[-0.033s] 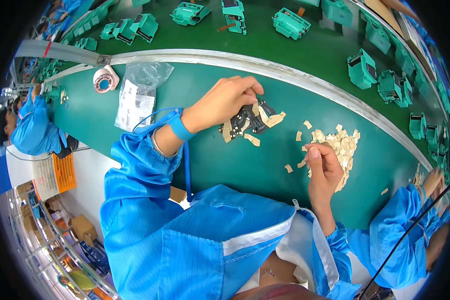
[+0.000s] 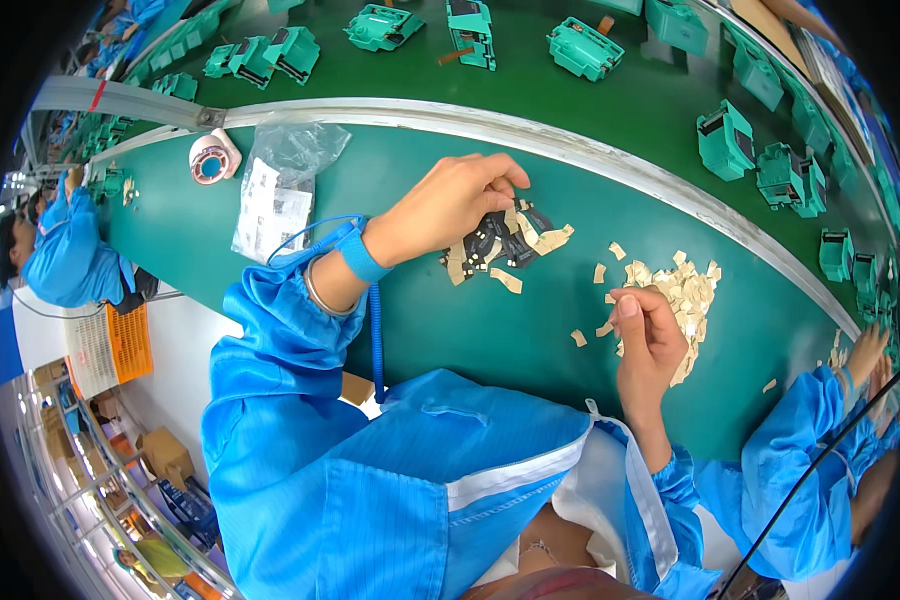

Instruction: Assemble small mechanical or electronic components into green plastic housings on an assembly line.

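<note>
On the green tabletop (image 2: 490, 340), near edge, just below the metal rail.

Change check: against the earlier picture, nothing has shifted. Both hands, both heaps and the stray slips lie where they did. Reading: the hands are holding their place, not travelling.

Left hand (image 2: 450, 205): reaches in from the left and rests over the upper left of the black and tan pieces (image 2: 505, 240). The grip is pinched, with thumb and fingertips drawn together at the top of the heap and closed on one of the dark pieces. The rest of the heap spreads right and below the fingertips, touching them. A blue wrist strap (image 2: 360, 255) sits on this wrist, and its coiled cord (image 2: 377, 340) drops toward the body.

Right hand (image 2: 650, 345): comes up from the lower edge, its fingers curled, thumb laid against forefinger, at the left edge of the pile of tan slips (image 2: 685, 290). The grip is nearly closed. Whether a slip sits inside it I cannot tell. A few loose slips lie between the two heaps, which are near but apart.

Surroundings: a clear plastic bag (image 2: 280, 185) and a tape roll (image 2: 212, 160) lie left of the left hand. Green housings (image 2: 585, 48) stand beyond the rail. A co-worker's hand (image 2: 865, 350) shows at far right.
</note>
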Available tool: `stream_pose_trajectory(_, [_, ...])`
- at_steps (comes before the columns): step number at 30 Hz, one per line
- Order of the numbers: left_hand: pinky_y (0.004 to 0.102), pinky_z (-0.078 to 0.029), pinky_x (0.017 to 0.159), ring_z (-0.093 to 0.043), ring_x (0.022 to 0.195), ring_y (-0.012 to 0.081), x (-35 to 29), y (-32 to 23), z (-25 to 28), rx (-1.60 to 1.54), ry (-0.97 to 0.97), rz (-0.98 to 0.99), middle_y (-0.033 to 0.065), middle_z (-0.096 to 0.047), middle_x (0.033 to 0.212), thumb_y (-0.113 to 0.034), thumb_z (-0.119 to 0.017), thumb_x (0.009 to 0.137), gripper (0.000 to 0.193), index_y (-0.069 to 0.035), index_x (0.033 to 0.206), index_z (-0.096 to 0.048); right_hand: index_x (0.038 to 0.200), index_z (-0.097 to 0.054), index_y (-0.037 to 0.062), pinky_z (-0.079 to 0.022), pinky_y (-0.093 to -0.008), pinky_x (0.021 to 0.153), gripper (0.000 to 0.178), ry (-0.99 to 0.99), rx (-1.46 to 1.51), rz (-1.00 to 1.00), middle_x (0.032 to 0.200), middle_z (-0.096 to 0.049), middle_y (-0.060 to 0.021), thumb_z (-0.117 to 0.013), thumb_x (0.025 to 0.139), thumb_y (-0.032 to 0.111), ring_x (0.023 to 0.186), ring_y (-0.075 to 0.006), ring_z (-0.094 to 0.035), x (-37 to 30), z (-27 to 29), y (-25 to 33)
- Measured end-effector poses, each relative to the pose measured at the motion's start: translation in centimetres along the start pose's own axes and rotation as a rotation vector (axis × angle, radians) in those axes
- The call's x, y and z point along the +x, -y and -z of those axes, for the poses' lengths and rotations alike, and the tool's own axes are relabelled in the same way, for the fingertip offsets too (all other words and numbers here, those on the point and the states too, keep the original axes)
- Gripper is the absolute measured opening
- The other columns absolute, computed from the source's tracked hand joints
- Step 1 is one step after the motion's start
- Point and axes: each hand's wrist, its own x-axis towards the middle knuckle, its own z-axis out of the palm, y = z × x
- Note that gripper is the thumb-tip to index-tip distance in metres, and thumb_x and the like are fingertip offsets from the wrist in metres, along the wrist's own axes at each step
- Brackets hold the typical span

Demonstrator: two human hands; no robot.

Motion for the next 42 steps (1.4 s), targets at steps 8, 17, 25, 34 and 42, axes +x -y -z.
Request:
stream_pose_trajectory(8, [0.025,-0.046,0.062,-0.057,0.068,0.0126,-2.3,0.1,2.1,0.09,-0.075,-0.062,0.0057,-0.061,0.078,-0.004,-0.064,0.081,0.022,-0.003,0.103,-0.065,0.091,-0.062,-0.0022,-0.037,-0.0194,0.06,0.011,0.088,-0.02,0.002,0.073,-0.051,-0.0013,-0.058,0.089,0.008,0.066,-0.0067,-0.048,0.0,-1.1,0.3])
stream_pose_trajectory(17, [0.0254,-0.048,0.075,-0.061,0.085,0.0129,-5.9,-3.7,1.5,-0.69,-0.155,0.158,0.0087,-0.065,0.092,-0.005,-0.055,0.09,0.03,0.0,0.12,-0.057,0.093,-0.063,-0.0019,-0.039,-0.0195,0.061,0.011,0.143,-0.026,0.061,0.075,-0.054,-0.0018,-0.06,0.088,0.008,0.067,-0.0069,-0.05,0.3,-2.8,2.0])
stream_pose_trajectory(25, [0.0261,-0.049,0.076,-0.062,0.087,0.0149,-9.0,-4.3,1.7,-0.576,-0.323,0.047,0.0123,-0.065,0.101,-0.003,-0.055,0.089,0.029,0.0,0.117,-0.057,0.095,-0.063,-0.0007,-0.042,-0.0198,0.064,0.014,0.208,-0.076,0.157,0.077,-0.056,-0.0023,-0.062,0.087,0.01,0.068,-0.0079,-0.053,1.1,-3.2,2.2])
stream_pose_trajectory(34, [0.0241,-0.051,0.066,-0.064,0.077,0.0148,-14.4,-6.7,5.8,-0.274,-0.647,0.005,0.0074,-0.062,0.087,-0.002,-0.058,0.086,0.025,0.002,0.111,-0.059,0.092,-0.064,0.0052,-0.048,-0.0362,0.072,0.021,0.337,-0.815,0.526,0.089,-0.056,-0.0084,-0.069,0.073,0.011,0.091,-0.0249,-0.054,4.1,-5.7,-1.2])
stream_pose_trajectory(42, [0.0279,-0.047,0.055,-0.056,0.064,0.0219,-22.8,-15.2,9.7,0.212,-1.057,-0.989,0.0117,-0.058,0.075,0.004,-0.052,0.085,0.025,-0.001,0.109,-0.054,0.082,-0.065,0.0048,-0.048,-0.0333,0.068,0.008,0.249,-0.722,0.604,0.079,-0.057,-0.0056,-0.067,0.077,0.011,0.079,-0.0224,-0.056,3.9,-5.7,-1.7])
